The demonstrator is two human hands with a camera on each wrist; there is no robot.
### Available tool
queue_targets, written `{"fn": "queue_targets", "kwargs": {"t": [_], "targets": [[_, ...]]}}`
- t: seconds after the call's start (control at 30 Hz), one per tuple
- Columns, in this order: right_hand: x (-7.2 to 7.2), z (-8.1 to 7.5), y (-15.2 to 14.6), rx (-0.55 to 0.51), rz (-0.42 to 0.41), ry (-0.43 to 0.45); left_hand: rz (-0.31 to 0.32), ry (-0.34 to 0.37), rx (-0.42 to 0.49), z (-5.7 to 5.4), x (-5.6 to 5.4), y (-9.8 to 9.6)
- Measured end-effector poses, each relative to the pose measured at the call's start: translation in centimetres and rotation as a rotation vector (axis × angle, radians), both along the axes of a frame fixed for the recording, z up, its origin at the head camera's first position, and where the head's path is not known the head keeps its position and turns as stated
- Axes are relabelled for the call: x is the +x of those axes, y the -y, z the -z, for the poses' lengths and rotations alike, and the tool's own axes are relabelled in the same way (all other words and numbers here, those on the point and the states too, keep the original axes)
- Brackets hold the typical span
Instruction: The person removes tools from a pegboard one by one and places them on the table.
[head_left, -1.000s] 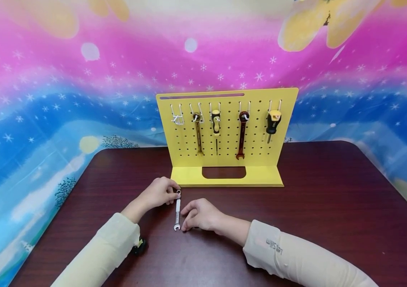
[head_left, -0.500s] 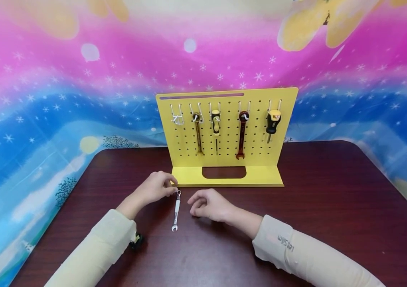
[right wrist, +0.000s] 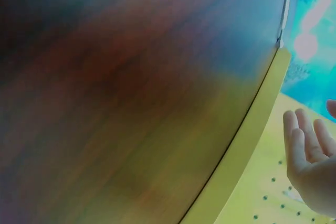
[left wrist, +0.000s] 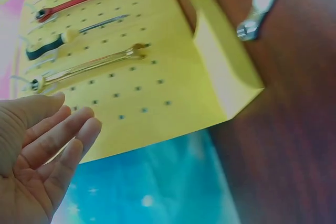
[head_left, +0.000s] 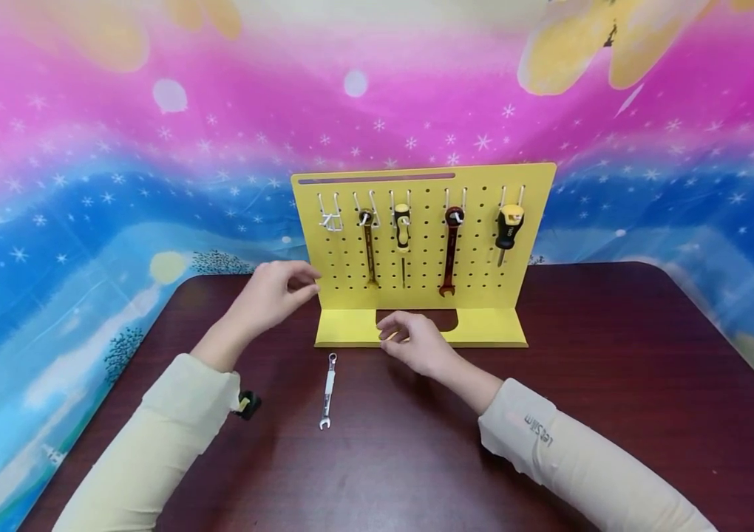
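A silver combination wrench (head_left: 328, 391) lies on the table in front of the yellow pegboard (head_left: 350, 273), its ring end toward the board. My left hand (head_left: 277, 292) is raised at the board's left edge, fingers loosely bent and holding nothing. In the left wrist view the same hand (left wrist: 47, 150) is beside the gold wrench (left wrist: 89, 68), with a gap visible between thumb and fingers. My right hand (head_left: 417, 343) hovers over the board's base, near its cutout, with nothing in its relaxed fingers. The right wrist view shows that hand (right wrist: 312, 161) only partly.
On the board's hooks hang the gold wrench (head_left: 369, 251), a slim yellow-black screwdriver (head_left: 402, 229), a red wrench (head_left: 450, 255) and a thicker black-yellow screwdriver (head_left: 508, 229). A white hook (head_left: 330, 214) at the left bears no tool. Behind the table (head_left: 590, 414) hangs a printed cloth (head_left: 217, 185).
My left hand has let go of the silver wrench and risen toward the board's left edge. My right hand has moved away from the wrench, forward and right. The wrench now lies on the table.
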State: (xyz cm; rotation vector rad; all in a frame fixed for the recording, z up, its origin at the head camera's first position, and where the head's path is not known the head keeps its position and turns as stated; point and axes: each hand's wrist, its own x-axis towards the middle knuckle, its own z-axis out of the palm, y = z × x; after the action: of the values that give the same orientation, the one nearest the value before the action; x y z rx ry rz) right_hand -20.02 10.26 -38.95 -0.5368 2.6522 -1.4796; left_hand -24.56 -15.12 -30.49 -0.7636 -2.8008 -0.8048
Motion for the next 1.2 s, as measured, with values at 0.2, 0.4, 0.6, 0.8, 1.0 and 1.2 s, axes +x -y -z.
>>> {"fn": "queue_targets", "kwargs": {"t": [0.2,0.4,0.6,0.8,1.0,1.2], "targets": [[-1.1,0.3,-0.3,0.031,0.061,-0.038,-0.02,-0.054,0.038,-2.8,-0.6,0.0],[-2.2,0.1,-0.4,0.056,0.081,-0.032,-0.048,-0.112,0.073,-5.2,-0.9,-0.4],[-3.3,-0.2,-0.6,0.065,0.09,0.003,-0.062,-0.136,0.113,-6.8,-1.4,-1.6],[-4.1,-0.2,-0.5,0.053,0.106,0.033,-0.078,-0.151,0.134,-7.5,-2.3,-2.7],[-4.8,0.2,-0.3,0.048,0.117,0.022,-0.026,-0.118,0.14,-8.0,-3.6,-4.3],[-5.4,0.6,-0.1,0.048,0.124,0.014,-0.003,-0.091,0.119,-7.8,-4.6,-5.3]]}}
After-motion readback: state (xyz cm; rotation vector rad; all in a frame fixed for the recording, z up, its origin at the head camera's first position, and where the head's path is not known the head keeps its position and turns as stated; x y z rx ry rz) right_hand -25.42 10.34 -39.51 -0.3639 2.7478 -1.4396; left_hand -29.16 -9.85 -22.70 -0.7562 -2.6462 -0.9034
